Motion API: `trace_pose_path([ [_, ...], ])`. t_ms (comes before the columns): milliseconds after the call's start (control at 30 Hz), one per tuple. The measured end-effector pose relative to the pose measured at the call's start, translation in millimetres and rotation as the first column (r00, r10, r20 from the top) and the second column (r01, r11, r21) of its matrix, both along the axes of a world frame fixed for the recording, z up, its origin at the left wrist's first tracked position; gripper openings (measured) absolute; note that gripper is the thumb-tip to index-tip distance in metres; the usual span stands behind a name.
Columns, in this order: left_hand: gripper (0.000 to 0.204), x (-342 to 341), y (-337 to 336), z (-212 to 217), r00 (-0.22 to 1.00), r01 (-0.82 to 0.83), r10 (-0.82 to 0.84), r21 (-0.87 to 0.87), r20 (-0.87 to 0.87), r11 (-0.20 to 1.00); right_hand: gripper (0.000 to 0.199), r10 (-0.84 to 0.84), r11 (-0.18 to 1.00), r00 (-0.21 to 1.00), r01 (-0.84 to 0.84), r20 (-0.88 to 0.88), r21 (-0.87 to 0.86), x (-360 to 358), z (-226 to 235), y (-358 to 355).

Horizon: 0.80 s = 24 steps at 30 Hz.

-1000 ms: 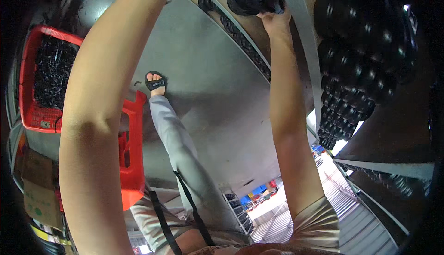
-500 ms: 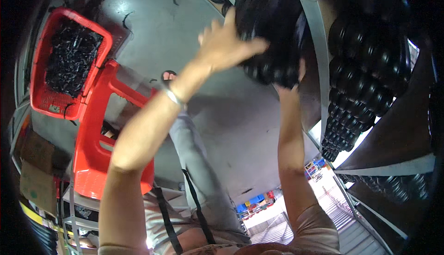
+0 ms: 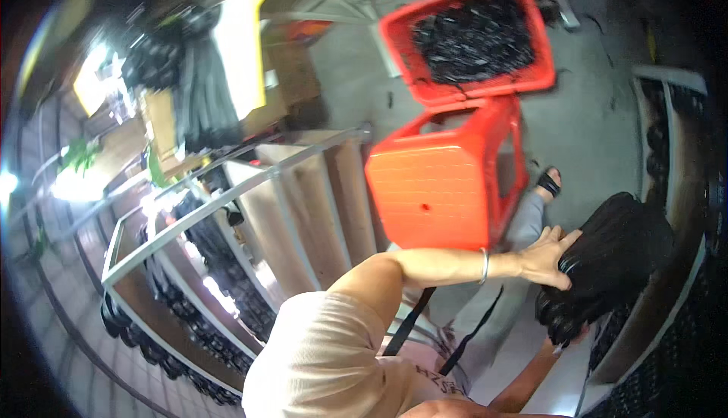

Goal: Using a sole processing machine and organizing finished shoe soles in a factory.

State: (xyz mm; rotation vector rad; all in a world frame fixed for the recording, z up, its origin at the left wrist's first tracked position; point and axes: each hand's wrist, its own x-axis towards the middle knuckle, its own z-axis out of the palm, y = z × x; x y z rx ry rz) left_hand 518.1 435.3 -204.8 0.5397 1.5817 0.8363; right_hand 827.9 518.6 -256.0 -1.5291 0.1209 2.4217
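A thick bundle of long, shiny black strips (image 3: pixel 618 247) with rounded folded ends hangs at the right of the head view. My right hand (image 3: pixel 570 338) grips it from below near the folded ends, its fingers mostly covered by the bundle. My left hand (image 3: pixel 547 259) lies against the bundle's left side with fingers and thumb spread apart; a metal bangle circles that wrist. What the strips are made of I cannot make out.
Left of the bundle stands a red plastic stool (image 3: pixel 428 190). Beyond it is a red basket (image 3: pixel 547 54) of black scraps. A metal-framed shelf (image 3: pixel 227 198) with black bundles fills the left; another shelf edge (image 3: pixel 663 312) runs along the right. My sandalled foot (image 3: pixel 550 181) is on the floor.
The view has swung left, so stool and basket now appear nearer the middle. My left hand has come from beside the bundle onto its side. My right hand still holds the bundle.
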Motion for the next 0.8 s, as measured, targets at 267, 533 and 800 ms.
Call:
trace_pose_path([
  [267, 0.108, -124, -223, 176, 0.924, -0.294, 0.311, 0.107, -0.224, 0.950, 0.071, 0.316, 0.936, 0.943, -0.292, -0.103, 0.194, -248, 199, -152],
  [533, 0.106, -205, -434, 311, 0.604, -0.504, 0.651, 0.413, -0.459, 0.758, 0.072, 0.675, 0.725, 0.688, -0.548, -0.267, 0.417, -391, 252, -289],
  [800, 0.100, -303, -567, 372, 0.205, -0.742, 0.968, 0.622, -0.146, 0.251, 0.081, 0.880, 0.470, 0.288, -0.414, -0.377, 0.780, -630, 345, -414],
])
